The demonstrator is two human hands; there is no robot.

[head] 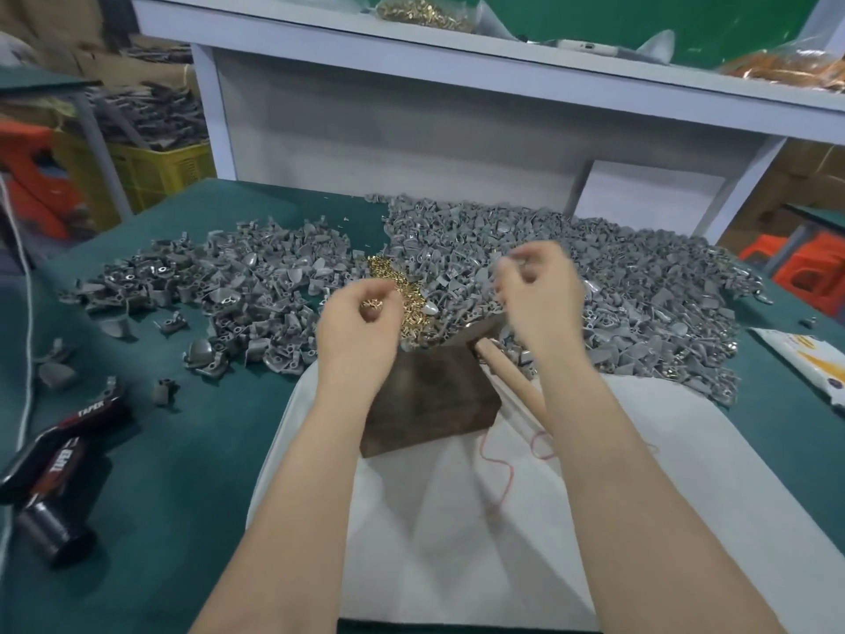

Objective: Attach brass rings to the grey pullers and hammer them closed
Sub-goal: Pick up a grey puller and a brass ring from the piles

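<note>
Two large heaps of grey pullers (pixel 608 286) cover the green table, with a small pile of brass rings (pixel 402 286) between them. My left hand (pixel 356 322) hovers over the brass pile and pinches a few brass rings in its curled fingers. My right hand (pixel 535 290) is raised above the right heap, blurred, its fingers curled round what looks like a small grey puller. A dark wooden block (pixel 430 414) sits on a white cloth (pixel 457 519) below my hands. A hammer (pixel 498 359) with a wooden handle lies across the block's right side.
A black canister and dark packets marked TAPER (pixel 59 459) lie at the left. A white packet (pixel 809 359) lies at the right edge. A white shelf (pixel 457 84) stands behind the heaps with bags of brass parts on top. Yellow crates and orange stools stand beyond.
</note>
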